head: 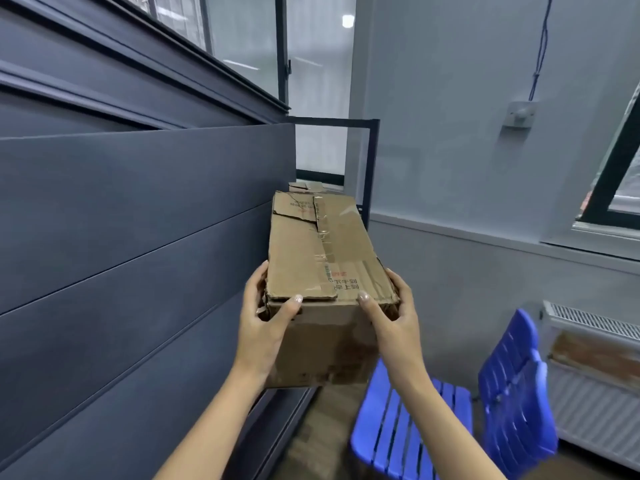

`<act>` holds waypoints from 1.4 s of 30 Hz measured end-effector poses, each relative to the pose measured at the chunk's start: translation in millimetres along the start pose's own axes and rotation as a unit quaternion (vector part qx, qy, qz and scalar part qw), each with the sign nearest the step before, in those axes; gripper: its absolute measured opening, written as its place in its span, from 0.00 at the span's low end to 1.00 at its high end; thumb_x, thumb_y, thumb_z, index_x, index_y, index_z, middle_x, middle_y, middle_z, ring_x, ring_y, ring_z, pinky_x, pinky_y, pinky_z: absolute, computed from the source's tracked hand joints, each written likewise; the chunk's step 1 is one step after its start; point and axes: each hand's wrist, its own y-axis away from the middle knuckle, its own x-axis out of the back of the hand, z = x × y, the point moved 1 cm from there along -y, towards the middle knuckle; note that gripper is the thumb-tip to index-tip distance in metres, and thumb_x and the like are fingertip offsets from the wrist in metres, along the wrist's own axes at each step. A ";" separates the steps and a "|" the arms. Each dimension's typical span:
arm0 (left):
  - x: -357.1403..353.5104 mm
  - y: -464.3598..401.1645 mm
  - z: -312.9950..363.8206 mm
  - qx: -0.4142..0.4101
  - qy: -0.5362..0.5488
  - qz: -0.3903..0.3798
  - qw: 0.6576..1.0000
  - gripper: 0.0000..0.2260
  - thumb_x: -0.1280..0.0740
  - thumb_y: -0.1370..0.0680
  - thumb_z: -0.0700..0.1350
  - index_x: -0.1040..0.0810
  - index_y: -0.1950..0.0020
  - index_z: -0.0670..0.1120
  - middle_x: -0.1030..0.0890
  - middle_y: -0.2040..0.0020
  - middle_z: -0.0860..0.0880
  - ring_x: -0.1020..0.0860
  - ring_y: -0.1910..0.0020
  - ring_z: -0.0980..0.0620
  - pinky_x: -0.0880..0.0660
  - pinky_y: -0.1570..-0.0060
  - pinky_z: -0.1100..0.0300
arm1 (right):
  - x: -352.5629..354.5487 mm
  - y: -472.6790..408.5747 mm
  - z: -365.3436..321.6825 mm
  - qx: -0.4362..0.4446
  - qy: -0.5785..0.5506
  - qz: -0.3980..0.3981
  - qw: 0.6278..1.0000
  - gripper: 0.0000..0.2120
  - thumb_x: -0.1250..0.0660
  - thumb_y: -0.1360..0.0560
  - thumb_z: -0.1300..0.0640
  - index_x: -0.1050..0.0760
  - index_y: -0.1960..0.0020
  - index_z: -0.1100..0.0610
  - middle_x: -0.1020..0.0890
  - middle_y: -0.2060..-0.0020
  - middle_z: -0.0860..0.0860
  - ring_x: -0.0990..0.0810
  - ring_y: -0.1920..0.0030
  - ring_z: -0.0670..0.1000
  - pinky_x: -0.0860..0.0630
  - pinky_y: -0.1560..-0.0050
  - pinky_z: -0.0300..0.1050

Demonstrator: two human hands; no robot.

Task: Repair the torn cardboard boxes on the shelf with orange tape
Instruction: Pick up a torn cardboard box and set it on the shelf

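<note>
A worn brown cardboard box (pixel 311 251) is held up in front of me, its long side pointing away. Its top flap is torn near the far left and old clear tape runs down the middle seam. My left hand (pixel 265 323) grips the near left corner, thumb on top and fingers along the side. My right hand (pixel 391 320) grips the near right corner the same way. Behind the box, the edge of another cardboard box (pixel 304 186) shows. No orange tape is in view.
A dark grey panelled wall (pixel 138 237) runs close along the left. A black metal frame (pixel 372 161) stands behind the box. A blue plastic chair (pixel 450 410) is at the lower right, with a white radiator (pixel 595 393) beyond it on the right wall.
</note>
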 end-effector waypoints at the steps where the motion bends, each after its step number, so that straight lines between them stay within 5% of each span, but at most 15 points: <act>1: -2.0 -8.5 -5.9 0.001 -0.002 0.006 1.000 0.37 0.28 0.39 0.59 0.32 0.30 0.57 0.24 0.35 0.57 0.25 0.39 0.61 0.27 0.36 0.51 | -2.3 -10.7 4.9 0.000 0.000 -0.002 1.000 0.26 0.27 0.27 0.55 0.32 0.31 0.46 0.20 0.42 0.44 0.20 0.42 0.44 0.24 0.39 0.47; 10: -4.4 -114.9 -76.2 0.000 -0.023 0.045 0.999 0.35 0.27 0.34 0.52 0.33 0.28 0.55 0.24 0.38 0.61 0.25 0.41 0.67 0.26 0.48 0.71 | -37.5 -123.3 67.3 -0.015 0.013 -0.042 0.999 0.28 0.27 0.29 0.50 0.32 0.31 0.45 0.21 0.41 0.43 0.22 0.42 0.41 0.24 0.39 0.45; 13: 0.3 -157.5 -95.9 0.004 -0.026 0.048 0.999 0.38 0.27 0.38 0.56 0.33 0.29 0.55 0.24 0.37 0.60 0.25 0.40 0.64 0.25 0.48 0.71 | -55.3 -162.2 86.8 -0.025 0.009 -0.051 0.998 0.32 0.27 0.33 0.44 0.33 0.32 0.45 0.22 0.40 0.41 0.22 0.43 0.39 0.23 0.41 0.43; 17: 10.0 -209.2 -112.7 0.009 -0.036 0.046 0.998 0.37 0.28 0.39 0.57 0.32 0.31 0.56 0.23 0.38 0.58 0.24 0.41 0.63 0.26 0.49 0.71 | -80.9 -203.3 108.1 -0.031 0.001 -0.058 0.998 0.28 0.27 0.30 0.50 0.33 0.32 0.45 0.23 0.44 0.37 0.23 0.47 0.32 0.24 0.51 0.31; 28: 38.2 -258.0 -135.5 0.027 -0.059 0.058 0.996 0.36 0.27 0.38 0.57 0.32 0.32 0.58 0.24 0.36 0.56 0.25 0.39 0.62 0.26 0.46 0.70 | -125.2 -246.1 134.7 -0.063 -0.031 -0.068 0.995 0.32 0.28 0.35 0.46 0.33 0.33 0.43 0.23 0.42 0.39 0.22 0.47 0.35 0.23 0.52 0.32; 37: 69.9 -275.8 -155.9 0.062 -0.056 0.092 0.992 0.35 0.28 0.39 0.56 0.29 0.32 0.56 0.21 0.39 0.58 0.23 0.40 0.58 0.25 0.50 0.68 | -146.6 -262.0 156.0 -0.122 -0.107 -0.089 0.983 0.11 0.38 0.21 0.61 0.29 0.39 0.53 0.20 0.46 0.45 0.19 0.54 0.35 0.25 0.59 0.29; 42: 75.5 -291.3 -162.7 0.059 -0.069 0.111 0.990 0.36 0.28 0.40 0.55 0.29 0.31 0.55 0.20 0.41 0.58 0.22 0.43 0.60 0.25 0.53 0.69 | -158.5 -283.9 169.7 -0.137 -0.131 -0.138 0.972 0.25 0.29 0.29 0.52 0.29 0.34 0.51 0.21 0.40 0.45 0.19 0.47 0.38 0.24 0.57 0.30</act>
